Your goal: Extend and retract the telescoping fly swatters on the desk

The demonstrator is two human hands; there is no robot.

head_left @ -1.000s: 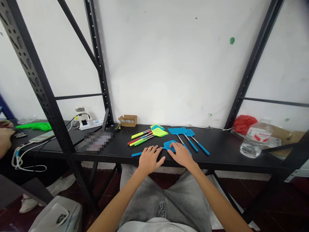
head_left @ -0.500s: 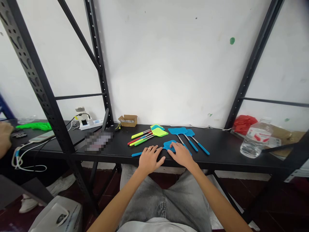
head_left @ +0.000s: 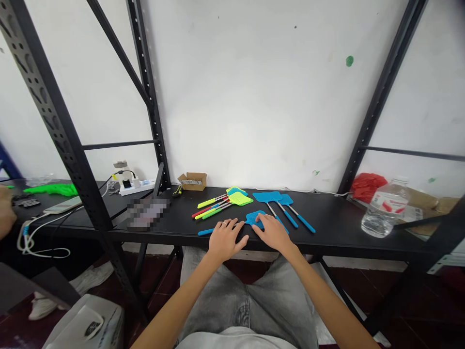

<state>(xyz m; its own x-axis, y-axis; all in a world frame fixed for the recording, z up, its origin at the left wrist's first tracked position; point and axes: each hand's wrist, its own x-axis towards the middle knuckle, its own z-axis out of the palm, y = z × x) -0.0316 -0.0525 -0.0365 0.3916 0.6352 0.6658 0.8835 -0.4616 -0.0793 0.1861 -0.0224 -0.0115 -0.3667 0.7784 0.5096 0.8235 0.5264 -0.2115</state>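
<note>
Near the front edge of the black table (head_left: 341, 228), a blue fly swatter (head_left: 253, 218) lies crosswise. My left hand (head_left: 225, 237) rests flat over its shaft with the fingers spread, and the handle's end sticks out to the left. On the right of its mesh head lies my right hand (head_left: 272, 232), fingers stretched out and apart. Farther back on the left is a fanned pile of yellow, red and green fly swatters (head_left: 240, 198). Several blue fly swatters (head_left: 268, 197) lie at the back right, their handles pointing toward me.
A small open cardboard box (head_left: 193, 182) and a yellow-black cutter (head_left: 178, 192) sit at the back left. A large water bottle (head_left: 385, 208) and a red plastic bag (head_left: 367, 187) are at the right. Black rack posts (head_left: 69, 121) flank the table. Another person's hand (head_left: 5, 211) shows at far left.
My hands and the fly swatters keep their places. At the far left edge, the other person's hand has shifted slightly left.
</note>
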